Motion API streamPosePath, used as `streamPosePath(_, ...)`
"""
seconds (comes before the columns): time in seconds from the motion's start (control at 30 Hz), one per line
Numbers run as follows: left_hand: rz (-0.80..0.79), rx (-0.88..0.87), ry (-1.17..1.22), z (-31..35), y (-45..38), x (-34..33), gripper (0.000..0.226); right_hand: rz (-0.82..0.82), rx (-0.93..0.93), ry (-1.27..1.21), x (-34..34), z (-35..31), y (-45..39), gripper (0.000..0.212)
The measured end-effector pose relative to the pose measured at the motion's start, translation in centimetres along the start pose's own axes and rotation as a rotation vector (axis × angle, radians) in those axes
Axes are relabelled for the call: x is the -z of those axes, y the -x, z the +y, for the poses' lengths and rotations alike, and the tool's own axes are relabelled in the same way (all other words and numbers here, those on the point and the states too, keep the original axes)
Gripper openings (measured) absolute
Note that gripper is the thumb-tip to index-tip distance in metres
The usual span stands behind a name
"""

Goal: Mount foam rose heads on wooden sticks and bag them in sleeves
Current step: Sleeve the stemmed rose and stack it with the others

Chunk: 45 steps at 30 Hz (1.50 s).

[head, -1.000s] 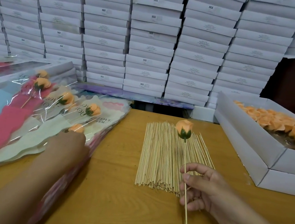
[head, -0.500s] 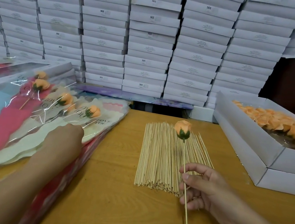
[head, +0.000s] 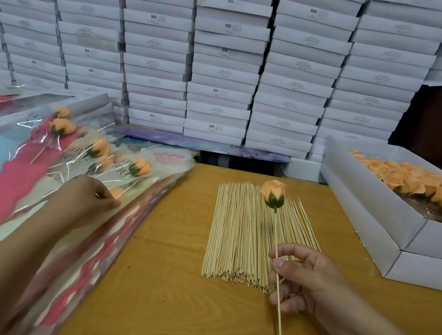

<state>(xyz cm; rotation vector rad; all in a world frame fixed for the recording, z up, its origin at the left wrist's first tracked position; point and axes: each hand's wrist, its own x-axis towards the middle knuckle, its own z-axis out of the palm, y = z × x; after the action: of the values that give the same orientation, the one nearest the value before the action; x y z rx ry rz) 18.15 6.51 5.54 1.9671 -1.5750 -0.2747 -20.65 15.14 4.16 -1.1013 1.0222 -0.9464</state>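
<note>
My right hand pinches a wooden stick that carries an orange foam rose head with a green base, held upright over the pile of bare sticks. My left hand rests on the stack of clear printed sleeves at the left, its fingertips pinching at the top sleeve beside a bagged rose. Several bagged orange roses lie on that stack.
An open white box full of orange rose heads stands at the right. A wall of stacked white boxes fills the back. The wooden table shows between the sleeves and the sticks.
My left hand has shifted a little on the sleeve stack and its fingers have curled to pinch the top sleeve. My right hand with the rose on its stick has barely moved.
</note>
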Motion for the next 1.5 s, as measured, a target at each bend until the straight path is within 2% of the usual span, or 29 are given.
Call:
streamPosePath(0.17, -0.035, -0.053, -0.071, 0.1, 0.2, -0.6, 0.019, 0.017, 0.0, 0.008, -0.1, 0.1, 0.0, 0.038)
streamPosePath(0.37, 0.045, -0.146, -0.37, 1.3, 1.1, -2.1, 0.009, 0.02, -0.001, 0.01, -0.1, 0.0, 0.0, 0.037)
streamPosePath(0.47, 0.079, -0.137, -0.438, 2.1, 1.4, -2.5, 0.029, 0.023, 0.0, 0.01, -0.1, 0.1, 0.0, 0.038)
streamPosePath(0.63, 0.107, -0.135, -0.442, 2.9, 1.9, -2.8, 0.021, 0.021, 0.002, 0.013, 0.0, 0.0, -0.1, 0.036)
streamPosePath(0.9, 0.008, -0.161, -0.457, 3.2, 2.5, -2.8, 0.01, 0.021, 0.0, 0.021, 0.0, 0.1, 0.0, 0.036)
streamPosePath(1.1, -0.02, -0.171, -0.598, 4.1, 2.8, -2.8, 0.015, 0.028, -0.003, 0.028, -0.1, 0.1, -0.1, 0.037)
streamPosePath(1.3, -0.091, -0.147, -0.557, 4.5, 2.9, -2.8, 0.014, 0.022, 0.002, 0.027, -0.1, 0.0, 0.0, 0.038)
streamPosePath(1.5, -0.158, -0.189, -0.622, 4.8, 2.8, -2.8, 0.014, 0.018, 0.004, 0.032, -0.1, 0.0, 0.0, 0.038)
